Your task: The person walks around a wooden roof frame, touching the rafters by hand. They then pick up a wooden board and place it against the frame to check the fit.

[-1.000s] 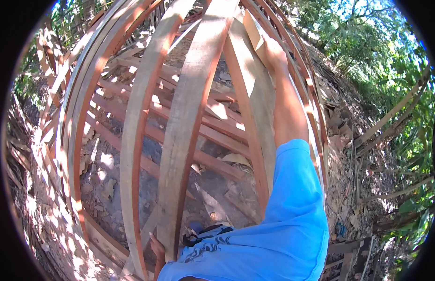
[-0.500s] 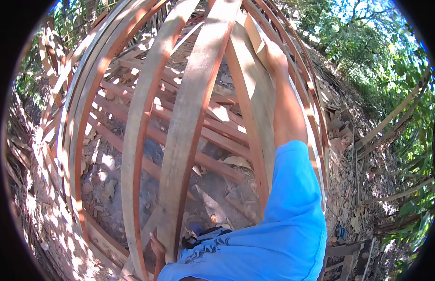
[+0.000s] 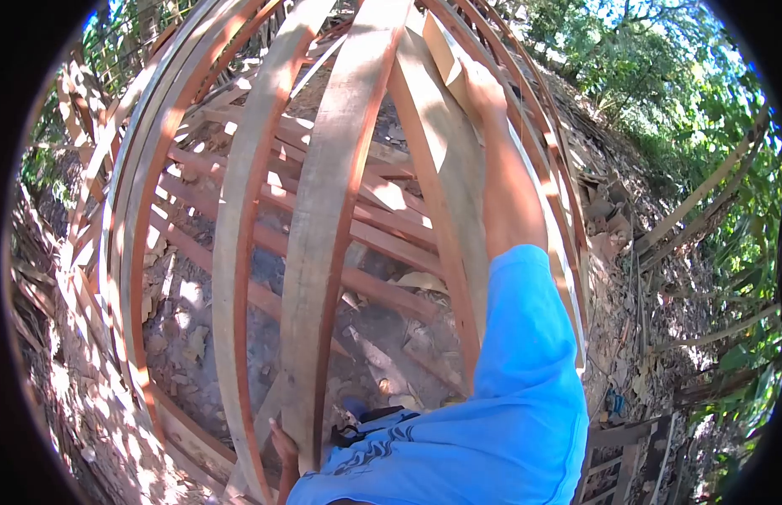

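Right hand (image 3: 485, 88), 1 o'clock: fingers curled round edge of 1 pale board (image 3: 442, 52), also near 1. Left hand (image 3: 283, 442), 7 o'clock: fingers together, beside wide plank (image 3: 311, 244); cannot tell whether gripping.

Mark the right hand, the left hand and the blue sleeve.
Right hand (image 3: 485, 88): head view, middle of the hand.
Left hand (image 3: 284, 444): head view, middle of the hand.
Blue sleeve (image 3: 527, 324): head view, below the cuff.
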The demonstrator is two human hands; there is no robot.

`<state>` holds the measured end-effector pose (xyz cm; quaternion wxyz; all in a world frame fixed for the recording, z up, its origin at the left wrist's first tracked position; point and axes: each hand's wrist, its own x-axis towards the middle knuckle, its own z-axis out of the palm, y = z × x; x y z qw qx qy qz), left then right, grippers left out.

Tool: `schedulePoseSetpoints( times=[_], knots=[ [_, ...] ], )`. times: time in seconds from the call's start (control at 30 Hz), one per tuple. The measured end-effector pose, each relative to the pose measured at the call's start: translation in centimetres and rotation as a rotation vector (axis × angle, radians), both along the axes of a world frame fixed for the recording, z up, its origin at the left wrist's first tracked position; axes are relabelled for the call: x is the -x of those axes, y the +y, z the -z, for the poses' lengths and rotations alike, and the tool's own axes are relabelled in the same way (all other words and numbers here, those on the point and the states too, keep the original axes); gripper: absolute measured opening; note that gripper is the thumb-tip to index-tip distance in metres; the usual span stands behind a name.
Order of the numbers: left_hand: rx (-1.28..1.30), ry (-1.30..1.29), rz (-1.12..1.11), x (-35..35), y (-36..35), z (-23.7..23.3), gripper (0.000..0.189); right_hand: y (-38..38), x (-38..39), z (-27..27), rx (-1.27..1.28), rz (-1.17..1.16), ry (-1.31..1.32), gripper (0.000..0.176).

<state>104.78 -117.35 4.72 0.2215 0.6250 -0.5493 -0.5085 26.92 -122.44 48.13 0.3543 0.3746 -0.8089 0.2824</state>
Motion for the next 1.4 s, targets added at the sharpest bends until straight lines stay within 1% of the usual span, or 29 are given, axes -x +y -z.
schedulePoseSetpoints(
  times=[0.03, 0.1, 0.17, 0.23, 0.27, 0.3, 0.33, 0.37, 0.4, 0.43, 0.47, 0.5, 0.57, 0.6, 0.63, 0.73, 0.77, 0.8, 0.9, 0.97, 1.03, 1.2, 1.23, 1.3, 1.4],
  knots=[
    [-0.021, -0.009, 0.009, -0.2, -0.1, 0.2, 0.074, -0.3, 1.0, 0.1, 0.009, 0.009, -0.031, 0.053],
    [-0.062, -0.023, 0.02, -0.5, -0.3, 0.8, 0.074, 0.7, -2.1, -0.9, -0.025, -0.065, 0.007, 0.066],
    [-0.083, -0.039, 0.037, -0.8, -0.1, 0.8, 0.074, 0.2, -2.6, -0.9, 0.154, 0.122, -0.037, 0.065],
    [-0.07, -0.03, 0.045, -0.8, -0.3, 0.7, 0.074, 0.3, -10.5, -3.3, 0.593, 0.189, 0.073, 0.043],
    [-0.051, -0.014, 0.049, -0.7, -0.3, 0.7, 0.075, 0.0, -12.5, -3.9, 0.807, -0.038, -0.081, 0.049],
    [-0.034, 0.0, 0.057, -0.6, -0.3, 0.8, 0.075, 2.1, -20.1, -6.2, 0.735, -0.196, -0.465, 0.043],
    [-0.045, 0.003, 0.061, -0.6, -0.2, 0.9, 0.075, 2.0, -24.5, -4.2, 0.843, -0.323, -0.361, 0.037],
    [-0.055, 0.005, 0.064, -0.5, -0.2, 0.9, 0.075, 0.7, -25.7, -1.3, 0.946, -0.451, -0.391, 0.033],
    [-0.065, 0.002, 0.065, -0.9, -0.3, 1.0, 0.075, 0.9, -29.7, 0.9, 0.817, -0.35, -0.332, 0.034],
    [-0.059, 0.014, 0.065, -1.2, -0.4, 1.0, 0.075, -0.6, -30.9, 5.7, 0.904, -0.589, -0.351, 0.042],
    [-0.054, 0.03, 0.062, -1.2, -0.4, 1.3, 0.075, -0.1, -34.5, 7.8, 0.751, -0.455, -0.411, 0.055],
    [-0.05, 0.048, 0.057, -1.1, -0.4, 1.8, 0.075, -1.3, -36.0, 12.5, 0.679, -0.427, -0.538, 0.066],
    [-0.052, -0.063, 0.01, -1.3, -0.8, 3.6, 0.076, -1.2, -40.7, 16.4, 0.678, -0.518, -0.889, 0.073],
    [-0.058, -0.122, -0.014, -1.8, -0.6, 4.1, 0.076, -0.7, -41.9, 18.1, 0.725, -0.612, -1.064, 0.073],
    [-0.06, -0.101, 0.008, -1.8, -0.6, 3.9, 0.077, -0.8, -42.4, 19.1, 0.769, -0.712, -1.235, 0.073],
    [-0.042, -0.033, 0.042, -1.9, -0.2, 2.8, 0.079, -0.3, -42.4, 19.7, 0.754, -0.805, -1.471, 0.067],
    [-0.017, -0.009, 0.038, -1.6, -0.1, 2.0, 0.079, -0.1, -42.3, 19.5, 0.729, -0.807, -1.531, 0.062],
    [0.011, 0.016, 0.036, -1.2, -0.1, 1.6, 0.08, -0.1, -42.2, 19.7, 0.708, -0.803, -1.541, 0.06],
    [-0.058, -0.091, 0.027, -1.6, -0.4, 2.4, 0.081, -0.3, -41.9, 20.5, 0.669, -0.789, -1.558, 0.054],
    [-0.068, -0.094, 0.024, -1.8, -0.5, 3.0, 0.081, -0.4, -41.9, 20.5, 0.678, -0.785, -1.559, 0.053],
    [-0.069, -0.096, 0.026, -1.9, -0.9, 3.5, 0.082, -0.3, -42.0, 20.1, 0.649, -0.739, -1.521, 0.056],
    [-0.004, -0.036, 0.022, -1.2, -0.3, 2.0, 0.083, 0.2, -42.1, 19.4, 0.583, -0.679, -1.404, 0.057],
    [-0.03, -0.08, 0.021, -1.2, -0.3, 1.5, 0.082, 0.2, -42.0, 19.4, 0.58, -0.687, -1.4, 0.058],
    [-0.089, -0.168, 0.017, -0.8, 0.0, -1.1, 0.082, 0.2, -41.9, 19.8, 0.574, -0.682, -1.382, 0.057],
    [-0.043, -0.086, 0.013, -1.8, -0.4, 2.9, 0.082, -0.3, -41.5, 21.0, 0.595, -0.678, -1.377, 0.055]
  ],
)
